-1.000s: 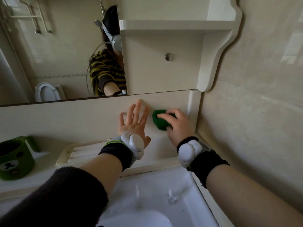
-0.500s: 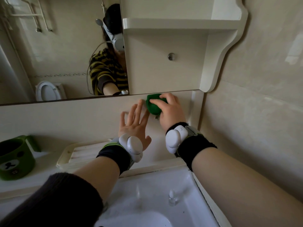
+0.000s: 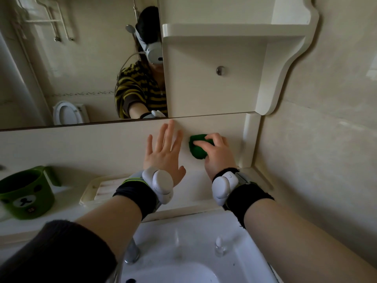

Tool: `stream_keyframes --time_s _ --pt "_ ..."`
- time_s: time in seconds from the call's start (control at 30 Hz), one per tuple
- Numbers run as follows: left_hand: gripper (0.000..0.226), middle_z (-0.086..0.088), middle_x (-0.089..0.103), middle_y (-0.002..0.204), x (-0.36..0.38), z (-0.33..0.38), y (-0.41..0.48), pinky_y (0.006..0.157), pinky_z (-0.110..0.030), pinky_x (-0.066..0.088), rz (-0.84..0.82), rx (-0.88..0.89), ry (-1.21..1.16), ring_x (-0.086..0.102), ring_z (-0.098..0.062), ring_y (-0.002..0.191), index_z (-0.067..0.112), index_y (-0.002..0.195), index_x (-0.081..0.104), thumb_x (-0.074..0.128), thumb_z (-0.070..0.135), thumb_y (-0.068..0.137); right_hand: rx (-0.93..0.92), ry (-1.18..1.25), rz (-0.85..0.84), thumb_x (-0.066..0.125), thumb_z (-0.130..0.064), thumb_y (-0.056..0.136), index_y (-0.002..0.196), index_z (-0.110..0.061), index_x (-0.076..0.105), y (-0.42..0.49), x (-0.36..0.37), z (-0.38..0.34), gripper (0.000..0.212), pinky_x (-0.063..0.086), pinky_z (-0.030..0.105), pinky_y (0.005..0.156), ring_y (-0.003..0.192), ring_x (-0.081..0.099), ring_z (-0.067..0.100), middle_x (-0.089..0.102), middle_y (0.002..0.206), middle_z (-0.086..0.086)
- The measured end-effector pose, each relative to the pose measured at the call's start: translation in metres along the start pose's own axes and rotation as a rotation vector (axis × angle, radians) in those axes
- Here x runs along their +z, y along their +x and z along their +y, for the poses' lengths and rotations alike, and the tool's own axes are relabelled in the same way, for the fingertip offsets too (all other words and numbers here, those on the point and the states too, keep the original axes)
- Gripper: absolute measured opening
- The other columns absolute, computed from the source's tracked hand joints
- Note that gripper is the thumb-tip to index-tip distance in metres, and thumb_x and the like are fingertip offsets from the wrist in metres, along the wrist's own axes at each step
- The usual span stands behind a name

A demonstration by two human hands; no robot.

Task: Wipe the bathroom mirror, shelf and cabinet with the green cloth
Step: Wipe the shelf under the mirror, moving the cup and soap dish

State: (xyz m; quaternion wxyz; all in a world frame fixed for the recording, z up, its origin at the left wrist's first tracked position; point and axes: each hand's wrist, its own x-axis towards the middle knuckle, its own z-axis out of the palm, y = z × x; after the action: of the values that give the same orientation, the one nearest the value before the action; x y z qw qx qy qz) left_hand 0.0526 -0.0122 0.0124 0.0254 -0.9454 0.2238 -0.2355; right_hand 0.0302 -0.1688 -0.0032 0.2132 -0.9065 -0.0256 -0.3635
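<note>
The green cloth (image 3: pixel 197 150) is bunched against the cream back panel (image 3: pixel 102 146) below the mirror (image 3: pixel 71 64), and my right hand (image 3: pixel 219 154) grips it with curled fingers. To its left, my left hand (image 3: pixel 164 154) lies flat on the same panel with fingers spread and straight. Above the hands, the cream cabinet door (image 3: pixel 210 86) carries a round metal knob (image 3: pixel 220 70). A white shelf (image 3: pixel 230 30) juts out over the cabinet.
A green bear mug (image 3: pixel 26 196) stands on the counter at the left, beside a cream soap tray (image 3: pixel 102 190). The white sink (image 3: pixel 183 252) with its tap (image 3: pixel 131 253) lies below my arms. A tiled wall (image 3: pixel 326 139) closes the right side.
My right hand has brought the cloth down and to the right from the cabinet's lower edge, back onto the panel. The left hand has stayed flat in place.
</note>
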Motion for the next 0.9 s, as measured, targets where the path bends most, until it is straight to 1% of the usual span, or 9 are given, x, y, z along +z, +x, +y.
stream_keyframes --time_s 0.2,0.43,0.53,0.6,0.7,0.9 --pt "0.098 -0.005 -0.042 0.144 -0.001 0.001 0.002 0.111 -0.048 -0.012 -0.036 -0.010 0.037 -0.031 -0.022 0.138 0.023 0.146 -0.017 0.051 0.052 0.082 0.029 0.024 -0.012 0.044 0.016 0.075 0.116 -0.016 0.065 -0.005 0.002 -0.001 0.056 0.035 0.026 0.086 0.115 0.038 0.029 0.047 0.122 0.013" --pt "0.103 -0.005 -0.047 0.140 0.004 0.000 0.003 0.111 -0.049 -0.012 -0.042 -0.011 0.057 -0.031 -0.023 0.137 0.023 0.145 -0.021 0.052 0.055 0.080 0.025 0.026 -0.014 0.047 0.015 0.076 0.114 -0.015 0.066 -0.013 0.003 -0.001 0.051 0.037 0.028 0.083 0.113 0.041 0.031 0.047 0.121 0.015" --pt "0.105 -0.002 -0.054 0.133 0.007 -0.001 0.004 0.110 -0.049 -0.012 -0.039 -0.007 0.069 -0.031 -0.023 0.137 0.023 0.145 -0.022 0.053 0.057 0.079 0.023 0.027 -0.023 0.048 0.014 0.076 0.114 -0.015 0.065 -0.013 0.003 -0.002 0.051 0.039 0.030 0.085 0.113 0.041 0.032 0.047 0.120 0.015" --pt "0.106 -0.002 -0.055 0.131 0.008 -0.002 0.004 0.110 -0.049 -0.011 -0.034 -0.002 0.073 -0.030 -0.023 0.137 0.023 0.145 -0.022 0.054 0.057 0.078 0.020 0.031 -0.017 0.048 0.014 0.076 0.113 -0.014 0.066 -0.014 0.002 -0.001 0.050 0.040 0.031 0.085 0.111 0.042 0.033 0.047 0.119 0.016" --pt "0.106 -0.002 -0.054 0.132 0.008 -0.003 0.005 0.110 -0.049 -0.011 -0.040 0.004 0.078 -0.031 -0.024 0.137 0.024 0.144 -0.024 0.053 0.057 0.078 0.018 0.025 -0.029 0.049 0.014 0.075 0.114 -0.014 0.065 -0.014 0.001 -0.001 0.051 0.041 0.031 0.084 0.111 0.043 0.032 0.046 0.118 0.016" --pt "0.108 -0.004 -0.059 0.127 0.007 -0.006 0.008 0.109 -0.050 -0.014 -0.088 0.010 0.092 -0.035 -0.024 0.135 0.024 0.141 -0.030 0.052 0.057 0.079 0.014 0.020 -0.059 0.050 0.013 0.076 0.115 -0.016 0.064 -0.017 -0.001 0.002 0.051 0.040 0.028 0.083 0.108 0.043 0.029 0.046 0.115 0.013"
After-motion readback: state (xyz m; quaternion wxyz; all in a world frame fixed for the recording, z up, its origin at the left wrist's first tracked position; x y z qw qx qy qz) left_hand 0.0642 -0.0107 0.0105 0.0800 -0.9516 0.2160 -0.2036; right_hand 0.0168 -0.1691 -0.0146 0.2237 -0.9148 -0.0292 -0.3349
